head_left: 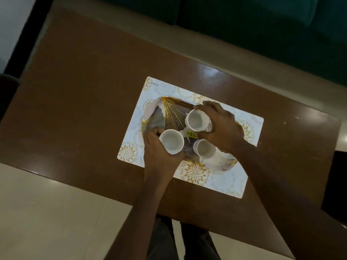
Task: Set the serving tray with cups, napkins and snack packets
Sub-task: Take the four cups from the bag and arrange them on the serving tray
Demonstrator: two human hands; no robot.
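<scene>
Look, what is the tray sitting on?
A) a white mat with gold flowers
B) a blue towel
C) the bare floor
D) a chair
A: the tray lies on a white mat printed with gold flowers, spread on the brown table.

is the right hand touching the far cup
Touching. Head view shows the right hand with fingers and thumb curled round the far cup.
</scene>
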